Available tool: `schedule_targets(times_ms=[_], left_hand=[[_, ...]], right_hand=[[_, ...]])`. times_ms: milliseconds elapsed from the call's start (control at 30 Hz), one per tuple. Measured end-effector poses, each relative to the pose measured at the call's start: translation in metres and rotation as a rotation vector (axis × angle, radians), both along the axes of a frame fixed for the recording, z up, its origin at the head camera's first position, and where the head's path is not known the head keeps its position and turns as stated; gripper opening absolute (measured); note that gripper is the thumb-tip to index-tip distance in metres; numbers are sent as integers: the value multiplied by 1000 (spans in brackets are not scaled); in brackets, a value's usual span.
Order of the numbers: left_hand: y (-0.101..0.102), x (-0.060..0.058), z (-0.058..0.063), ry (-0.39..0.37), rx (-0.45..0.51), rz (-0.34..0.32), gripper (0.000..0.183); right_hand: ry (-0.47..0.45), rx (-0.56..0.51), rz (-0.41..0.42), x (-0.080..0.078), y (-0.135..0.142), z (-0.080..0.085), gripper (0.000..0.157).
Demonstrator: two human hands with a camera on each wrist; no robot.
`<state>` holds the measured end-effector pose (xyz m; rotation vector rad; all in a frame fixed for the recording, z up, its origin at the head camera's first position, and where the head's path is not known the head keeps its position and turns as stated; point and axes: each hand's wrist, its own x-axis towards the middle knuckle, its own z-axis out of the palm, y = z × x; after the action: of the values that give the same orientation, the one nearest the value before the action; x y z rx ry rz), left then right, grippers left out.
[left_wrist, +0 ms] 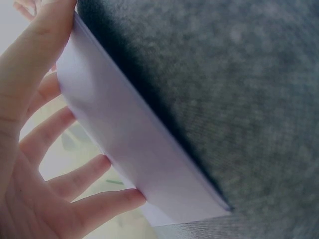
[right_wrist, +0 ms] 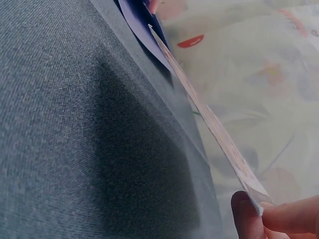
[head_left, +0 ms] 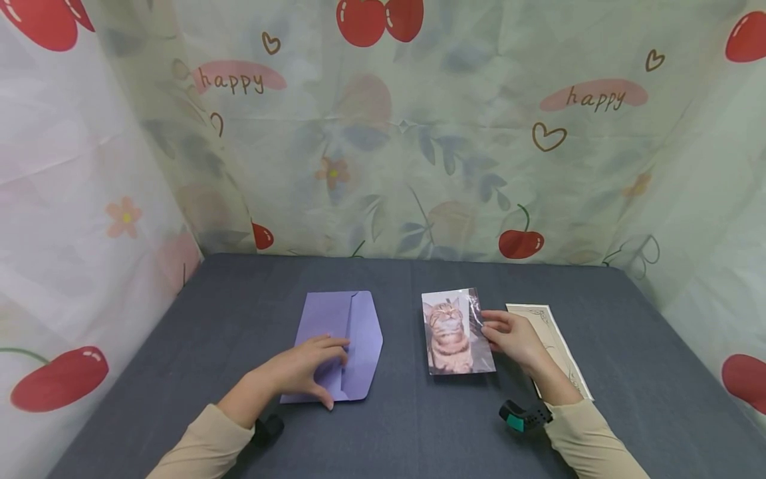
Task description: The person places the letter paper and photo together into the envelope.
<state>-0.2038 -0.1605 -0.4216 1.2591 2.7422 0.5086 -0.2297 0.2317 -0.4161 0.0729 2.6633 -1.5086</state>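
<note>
A purple envelope lies on the dark table with its pointed flap spread out to the right. My left hand rests on it, fingers apart, fingertips touching near the opening and the thumb by the near edge; the left wrist view shows the envelope under those fingertips. Between thumb and fingers, my right hand pinches the right edge of a cat photo card. Seen edge-on in the right wrist view, the photo card is held above the cloth, with a shadow below it.
To the right, a cream card with an ornamental border lies partly beneath my right forearm. Dark grey cloth covers the table. A curtain printed with cherries and hearts hangs behind and at both sides.
</note>
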Motion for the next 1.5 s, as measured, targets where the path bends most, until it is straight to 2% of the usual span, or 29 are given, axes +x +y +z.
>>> schedule_targets(times_ms=[767,1267,1500], left_hand=[[0,0,1,-8,-3,0,56],[0,0,1,-10,1,-8,56],[1,0,2,-9,-4,-7,56]], right_hand=[[14,-10,39,-2,-12,11,41],[1,-47,50,-3,-21,14,40],[-3,-30,52,-4,-24,13,39]])
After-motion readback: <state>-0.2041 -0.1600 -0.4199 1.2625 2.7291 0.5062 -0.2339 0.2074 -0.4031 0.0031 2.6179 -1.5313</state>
